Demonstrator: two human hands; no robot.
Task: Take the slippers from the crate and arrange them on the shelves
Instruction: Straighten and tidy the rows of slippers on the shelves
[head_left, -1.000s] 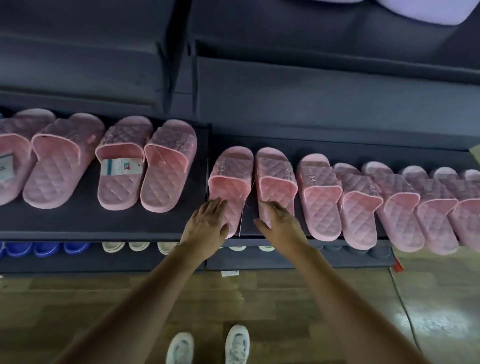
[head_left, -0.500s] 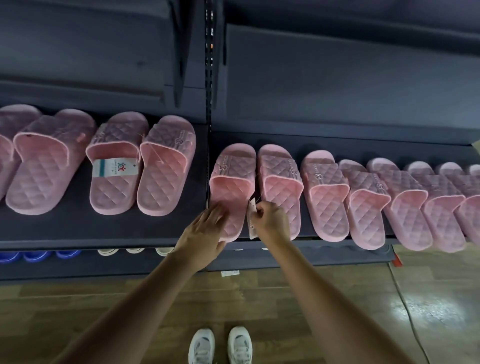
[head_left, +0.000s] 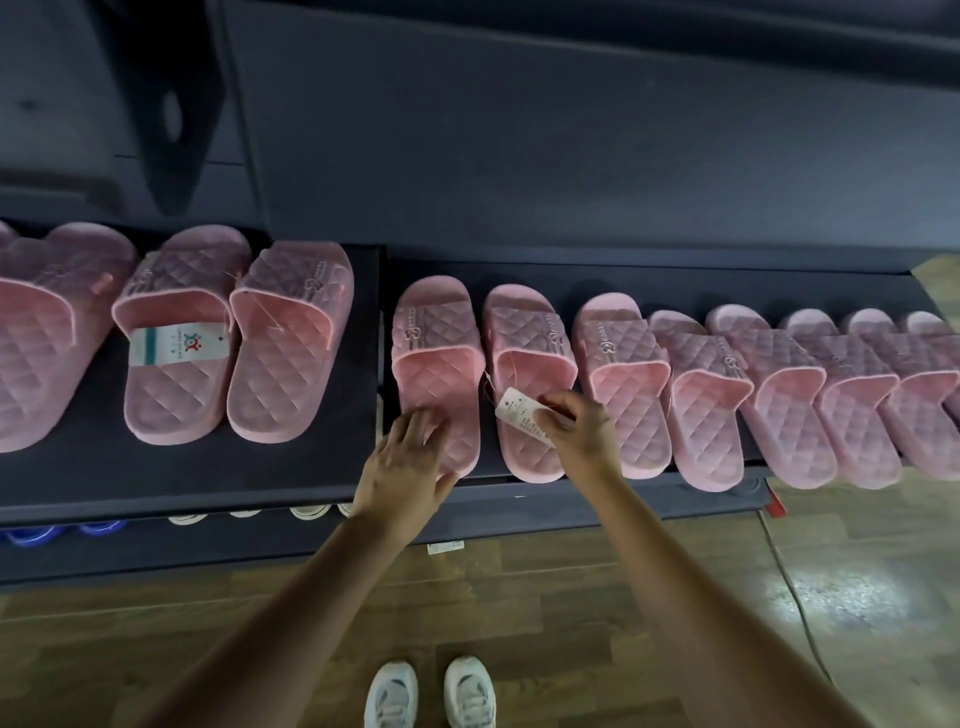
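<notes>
Where the fingers (head_left: 558, 406) of the right hand (head_left: 582, 431) are curled, a white paper tag (head_left: 519, 418) is pinched between them and the thumb. The tag is held over the heel half of the second pink slipper (head_left: 530, 358), and a thin thread is seen running from it toward the strap. The fingers (head_left: 418, 431) of the left hand (head_left: 402, 475) are laid straight and slightly spread on the heel of the first pink slipper (head_left: 434, 364), just beside.

Both slippers are recorded as alike: pink, diamond quilting on footbed and strap, a small raised logo on the strap, toes pointed to the back. They are set flat at the left end of the right shelf section (head_left: 701, 283), heels near the front edge.

Further right, a row of like slippers (head_left: 779, 395) is noted, each overlapped on the next. On the left shelf section (head_left: 78, 478), more pink slippers (head_left: 291, 343) are laid, one with a printed card (head_left: 179, 345) in its footbed. Below, blue slippers (head_left: 47, 532) and white slippers (head_left: 306, 512) are partly shown on a lower shelf. White shoes (head_left: 431, 693) are seen on the wooden floor (head_left: 571, 613).
</notes>
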